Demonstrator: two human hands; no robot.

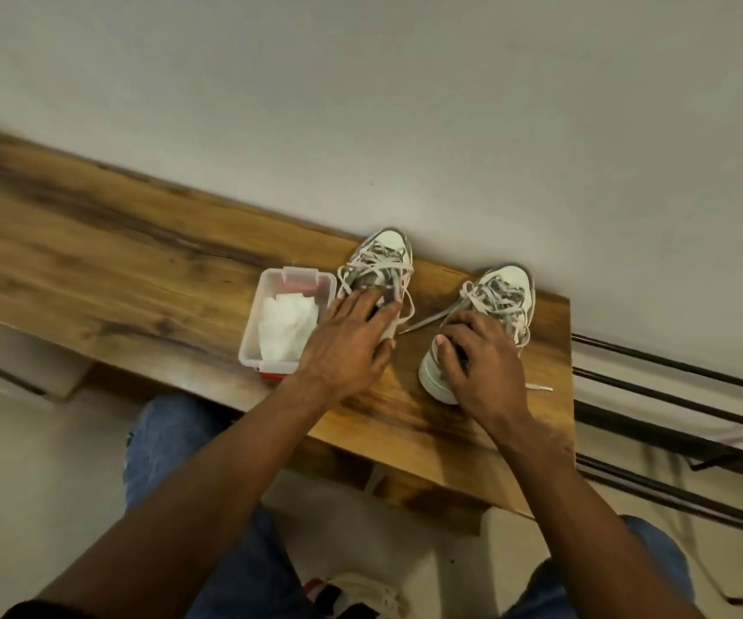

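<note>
Both shoes stand at the right end of the worktop (137, 270), toes toward the far edge where it meets the wall (405, 105). Your left hand (349, 346) lies on the heel end of the left shoe (383, 261), fingers stretched forward and slightly spread over its opening, thumb down the side of the heel. Your right hand (481, 364) grips the right shoe (505, 288) from above at the collar, fingers curled over it, with the white heel showing just left of your knuckles. This shoe sits close to the worktop's right edge, nearer the front than the other.

The two shoes are apart, and a loose lace (432, 319) trails across the bare wood between them. Another lace end lies beside your right wrist.

A clear box (271, 279) with red clips holds white tissue (287, 323) and stands just left of the left shoe, close to your left hand.
</note>
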